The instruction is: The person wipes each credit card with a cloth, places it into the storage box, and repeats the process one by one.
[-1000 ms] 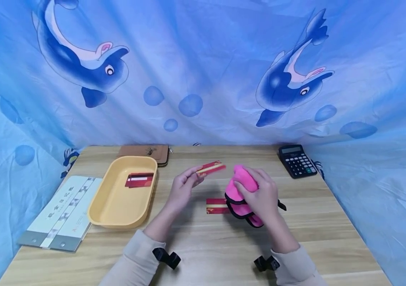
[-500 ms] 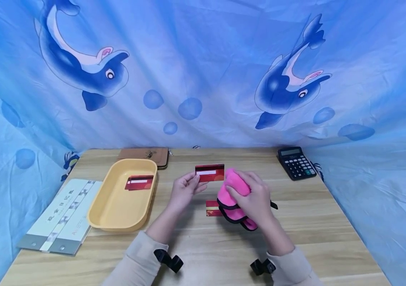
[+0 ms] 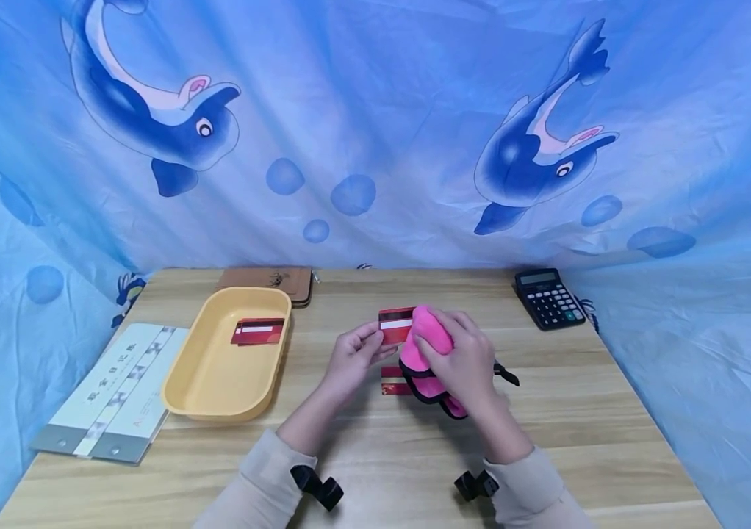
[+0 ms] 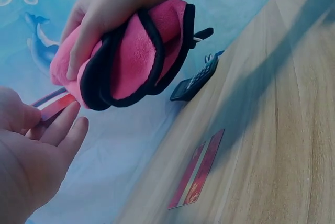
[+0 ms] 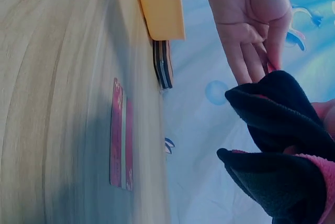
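Note:
My left hand pinches a red bank card by its left end, thumb on the face with the dark stripe and white strip. Gripped in my right hand is a folded pink cloth with black edging, which overlaps the card's right end. In the right wrist view the cloth's dark folds hide most of that card. Below the hands a second red card with a gold band lies on the table, partly covered by the cloth in the head view; the left wrist view shows this table card whole.
On the left stands a yellow plastic tray with red cards in it. A brown wallet lies behind it, and a grey-white account book beside it. A black calculator sits at the back right of the wooden table.
The held card has turned from its gold-banded face to its striped face. My left hand has moved right and my right hand left, bringing the card and cloth together.

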Action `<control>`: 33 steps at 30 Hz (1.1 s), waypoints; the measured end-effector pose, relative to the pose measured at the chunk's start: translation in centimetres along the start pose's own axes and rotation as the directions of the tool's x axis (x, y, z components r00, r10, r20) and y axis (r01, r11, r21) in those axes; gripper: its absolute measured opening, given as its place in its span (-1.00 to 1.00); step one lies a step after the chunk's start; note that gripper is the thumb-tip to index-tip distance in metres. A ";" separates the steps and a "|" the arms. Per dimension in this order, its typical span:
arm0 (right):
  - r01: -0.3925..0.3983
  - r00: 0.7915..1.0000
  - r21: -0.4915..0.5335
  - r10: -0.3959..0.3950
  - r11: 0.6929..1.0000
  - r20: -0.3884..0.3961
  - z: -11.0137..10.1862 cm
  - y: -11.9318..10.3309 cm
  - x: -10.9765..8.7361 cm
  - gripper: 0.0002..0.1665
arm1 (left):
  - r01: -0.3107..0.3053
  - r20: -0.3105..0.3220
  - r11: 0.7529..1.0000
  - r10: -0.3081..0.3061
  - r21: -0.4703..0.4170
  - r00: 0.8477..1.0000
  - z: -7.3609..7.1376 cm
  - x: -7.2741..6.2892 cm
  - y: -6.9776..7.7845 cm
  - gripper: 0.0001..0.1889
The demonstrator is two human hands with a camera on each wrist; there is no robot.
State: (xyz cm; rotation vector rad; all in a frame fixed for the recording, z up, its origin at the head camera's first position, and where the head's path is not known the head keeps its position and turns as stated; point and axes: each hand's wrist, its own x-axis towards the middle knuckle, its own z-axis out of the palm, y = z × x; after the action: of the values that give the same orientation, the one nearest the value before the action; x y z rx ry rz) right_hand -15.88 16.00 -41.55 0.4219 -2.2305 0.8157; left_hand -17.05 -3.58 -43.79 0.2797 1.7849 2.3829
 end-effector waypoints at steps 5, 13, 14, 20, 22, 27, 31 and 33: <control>-0.001 0.999 -0.055 0.003 0.998 0.034 0.5 -0.7 0.0 -0.42 | -0.015 0.023 0.995 0.013 0.100 1.000 0.4 -0.1 -0.2 -0.63; 0.069 0.995 -0.005 -0.068 0.998 0.069 1.0 -2.8 -0.1 -0.48 | -0.063 0.118 0.965 0.034 0.255 0.992 0.9 -0.4 -0.4 -0.60; 0.075 0.995 -0.004 -0.074 0.997 0.068 1.0 -2.9 -0.1 -0.49 | -0.065 0.120 0.965 0.035 0.256 0.992 0.9 -0.4 -0.4 -0.60; 0.062 0.997 -0.024 -0.061 0.998 0.053 0.6 -2.8 0.0 -0.50 | -0.072 0.120 0.959 0.040 0.272 0.992 0.9 -0.3 -0.2 -0.62; 0.047 0.998 -0.035 -0.045 0.998 0.054 0.4 -2.5 0.1 -0.50 | -0.072 0.108 0.959 0.043 0.275 0.993 0.9 -0.2 0.0 -0.63; 0.005 0.999 -0.074 -0.001 0.997 0.054 -0.2 -1.4 0.4 -0.48 | -0.076 0.074 0.967 0.060 0.241 0.995 0.8 -0.3 0.6 -0.66; -0.030 0.998 -0.100 0.035 0.994 0.048 -0.6 -0.5 0.5 -0.46 | -0.070 0.043 0.978 0.062 0.199 0.997 0.5 -0.3 1.0 -0.67; -0.045 0.997 -0.107 0.051 0.993 0.051 -0.8 -0.2 0.5 -0.45 | -0.067 0.033 0.980 0.062 0.189 0.998 0.4 -0.4 1.1 -0.67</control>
State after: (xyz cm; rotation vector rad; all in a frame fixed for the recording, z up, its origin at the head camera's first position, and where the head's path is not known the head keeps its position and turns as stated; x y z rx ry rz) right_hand -15.69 16.40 -40.69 0.3443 -2.3294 0.7149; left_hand -16.61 -3.62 -42.61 0.3955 2.0235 2.2401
